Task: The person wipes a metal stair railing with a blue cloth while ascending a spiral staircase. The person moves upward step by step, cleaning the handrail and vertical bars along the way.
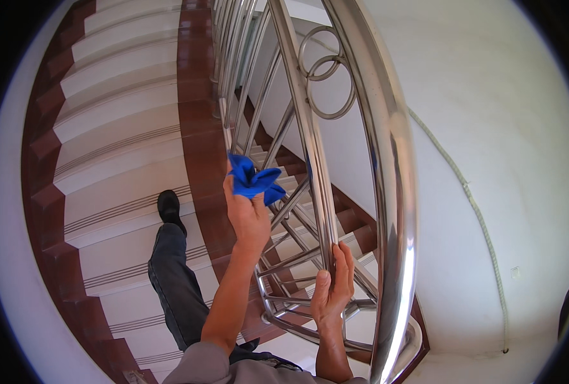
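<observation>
A blue cloth [252,178] is bunched in my left hand [250,211], which is raised against a thin upright bar of the stainless steel stair railing. Part of the cloth hides my fingers. Lower and to the right, my right hand [333,285] rests its fingers and thumb around a rail tube [320,192] below the handrail. The thick polished handrail [394,192] runs just right of that hand, from the top of the view to the bottom. Between tube and handrail, two joined metal rings [331,89] sit near the top.
White steps [116,144] with dark red borders [198,110] rise on the left. My leg [174,278] and black shoe are on them. Beyond the railing, a lower flight [289,182] descends beside a white wall [467,120], along which a pale rope [474,206] hangs.
</observation>
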Available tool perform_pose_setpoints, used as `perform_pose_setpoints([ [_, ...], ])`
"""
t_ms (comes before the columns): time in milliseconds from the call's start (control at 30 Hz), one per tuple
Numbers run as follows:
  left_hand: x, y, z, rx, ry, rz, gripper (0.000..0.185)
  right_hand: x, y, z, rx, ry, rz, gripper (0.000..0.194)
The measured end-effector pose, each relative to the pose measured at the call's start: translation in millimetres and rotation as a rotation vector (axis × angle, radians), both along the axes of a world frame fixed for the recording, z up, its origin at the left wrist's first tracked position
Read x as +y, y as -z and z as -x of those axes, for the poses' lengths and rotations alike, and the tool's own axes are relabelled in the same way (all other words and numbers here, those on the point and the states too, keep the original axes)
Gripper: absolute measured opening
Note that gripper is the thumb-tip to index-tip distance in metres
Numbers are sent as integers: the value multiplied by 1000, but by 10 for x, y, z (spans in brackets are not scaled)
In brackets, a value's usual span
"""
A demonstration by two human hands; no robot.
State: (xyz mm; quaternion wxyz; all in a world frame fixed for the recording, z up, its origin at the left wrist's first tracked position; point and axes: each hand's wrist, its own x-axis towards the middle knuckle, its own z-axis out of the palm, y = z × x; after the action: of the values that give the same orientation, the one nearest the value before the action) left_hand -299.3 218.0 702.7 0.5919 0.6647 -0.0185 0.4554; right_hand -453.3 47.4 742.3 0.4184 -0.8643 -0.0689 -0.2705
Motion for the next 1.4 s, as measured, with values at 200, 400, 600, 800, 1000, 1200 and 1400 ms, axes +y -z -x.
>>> perform_pose_setpoints([
  [200,-516,-116,97,396,56,-485,103,9,103,-18,-80,38,54,57],
  [400,-192,-365,210,560,-2,-271,90,-43,117,-8,-89,6,141,61],
  [600,-300,-422,132,275,382,-371,87,-38,95,-20,-109,-11,145,66],
  [800,37,-196,241,401,888,-107,90,-32,86,-28,-140,-11,161,67],
  [1000,161,136,35,352,1251,387,76,-52,153,-42,-134,1,124,67],
  [1200,-218,279,-87,142,1167,1017,46,-33,154,-8,-86,28,81,67],
  [1400,-539,169,-62,114,706,397,50,19,94,-15,-54,22,57,68],
])
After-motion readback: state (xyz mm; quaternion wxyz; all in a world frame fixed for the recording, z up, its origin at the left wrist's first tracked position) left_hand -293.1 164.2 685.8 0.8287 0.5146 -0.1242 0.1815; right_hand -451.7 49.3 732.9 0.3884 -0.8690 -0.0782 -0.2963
